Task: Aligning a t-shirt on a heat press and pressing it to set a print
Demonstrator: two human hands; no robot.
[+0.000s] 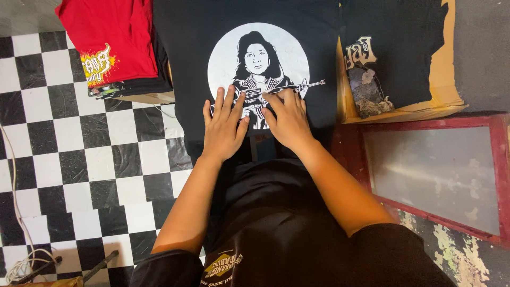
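Black t-shirt (pixel 191 64) lies flat ahead of us, white round print (pixel 258 64) facing up. We press left hand (pixel 223 130) flat on shirt at print's lower edge, fingers spread, grasping nothing. Right hand (pixel 289 122) just beside it, also flat, palm down, unclenched. Red shirt (pixel 111 40) tops folded stack at left. Cardboard (pixel 443 79) with dark shirt at right, red-framed screen (pixel 435 178) below it. Checkered floor (pixel 79 159) at left.

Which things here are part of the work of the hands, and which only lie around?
In use: left hand, right hand, both flat on black printed shirt.
Lying about: red shirt stack, red-framed screen, cardboard, white cord.
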